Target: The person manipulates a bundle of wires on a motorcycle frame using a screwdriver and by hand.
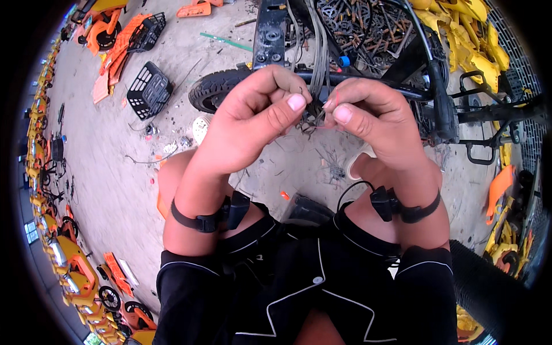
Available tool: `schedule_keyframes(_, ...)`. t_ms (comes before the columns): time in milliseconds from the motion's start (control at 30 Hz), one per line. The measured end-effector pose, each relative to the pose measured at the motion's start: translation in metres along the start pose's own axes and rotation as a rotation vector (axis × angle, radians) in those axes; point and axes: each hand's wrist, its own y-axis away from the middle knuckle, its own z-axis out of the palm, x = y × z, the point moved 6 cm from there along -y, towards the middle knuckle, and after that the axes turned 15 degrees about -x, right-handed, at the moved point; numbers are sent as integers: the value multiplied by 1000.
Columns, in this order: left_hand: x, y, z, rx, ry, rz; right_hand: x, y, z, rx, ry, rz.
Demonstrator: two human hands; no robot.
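My left hand (247, 123) is closed in a pinch, thumb against the bent fingers, at a bunch of thin wires (309, 127). Close beside it, my right hand (382, 118) pinches at the same wires; a reddish strand shows by its fingertips. The exact wire ends are too small to make out. Grey cables (319, 46) run down to the hands along a dark scooter-like frame (269, 40), which has a black tyre (215, 91) at its left.
A heap of rusty metal parts (351, 26) lies beyond the frame. Yellow plastic panels (471, 52) are piled at far right. A black plastic basket (148, 91) and orange panels (118, 54) lie on the floor at left. Vehicles (75, 259) line the left side.
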Motion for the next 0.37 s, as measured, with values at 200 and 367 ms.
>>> schedule_keyframes(200, 4, 12, 1, 98, -3, 33, 5, -4, 13, 31, -80, 27)
schedule_keyframes(367, 6, 17, 2, 136, -84, 7, 10, -11, 21, 18, -40, 25)
